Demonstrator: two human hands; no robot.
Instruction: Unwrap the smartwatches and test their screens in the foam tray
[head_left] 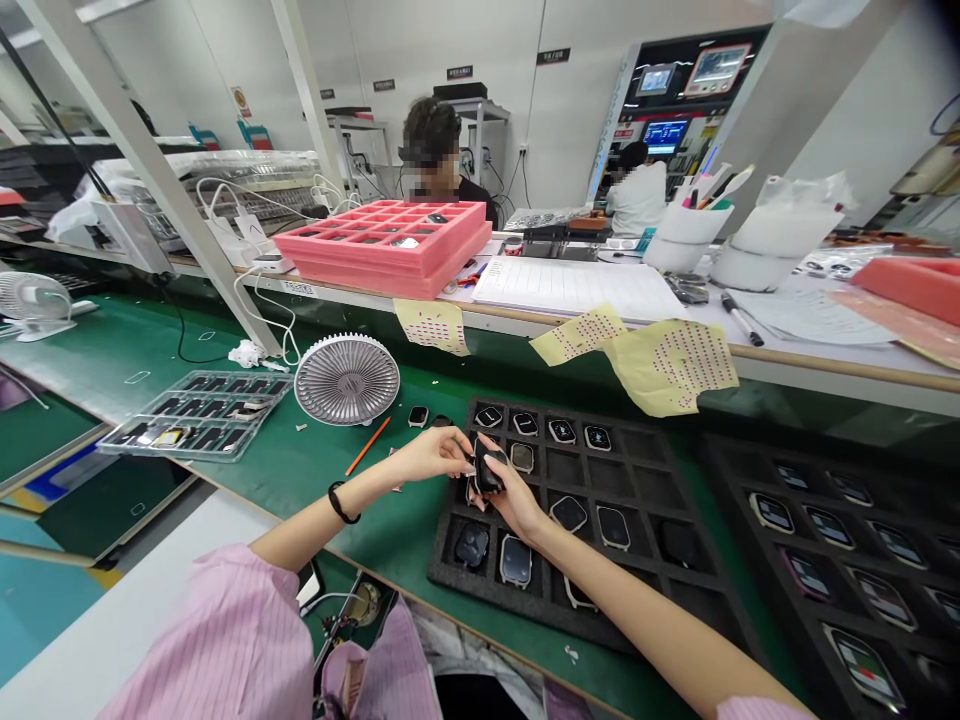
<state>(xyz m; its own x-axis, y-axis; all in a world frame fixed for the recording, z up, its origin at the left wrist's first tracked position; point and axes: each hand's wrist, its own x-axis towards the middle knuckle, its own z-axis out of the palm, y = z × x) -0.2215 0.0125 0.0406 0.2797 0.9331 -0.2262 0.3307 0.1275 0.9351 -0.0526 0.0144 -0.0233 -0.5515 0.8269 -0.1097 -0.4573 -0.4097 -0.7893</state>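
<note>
Over the near-left part of a black foam tray (637, 480), my right hand (517, 495) is wrapped round a dark smartwatch body (489, 468). My left hand (442, 455), a black band on its wrist, meets the watch's left edge with pinched fingertips. Whether a small part sits between those fingertips is hidden. Around my hands, square watch faces rest in the tray's compartments, among them a lit watch (598, 437) in the back row and a dark-screened watch (516, 560) at the front. Another small watch (418, 416) lies on the green mat just beyond my left hand.
A round fan (347, 380) and an orange stick (368, 446) are to the left, beside a clear tray of dark parts (202, 415). A second foam tray (832, 540) holds watches at right. The shelf bears pink foam trays (390, 245). A person (435, 150) sits behind it.
</note>
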